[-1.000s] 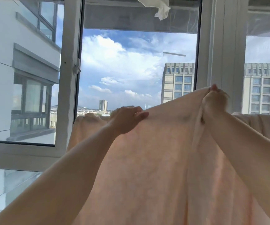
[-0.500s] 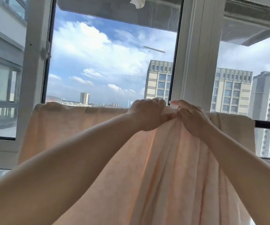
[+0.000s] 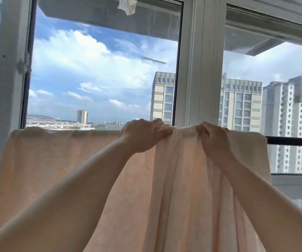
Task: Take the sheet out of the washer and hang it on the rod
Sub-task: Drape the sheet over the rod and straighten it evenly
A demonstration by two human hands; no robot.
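1. One pale peach sheet, draped over the rod.
2. One dark rod, horizontal, bare at its right end.
3. Two hands: left hand and right hand, each gripping the sheet's top edge.
4. Two bare forearms, one per hand.
5. One white cloth, hanging at the top of the view.
6. One white window post, upright between two panes.
7. Three tall buildings near, right of centre; smaller distant ones cannot be counted.
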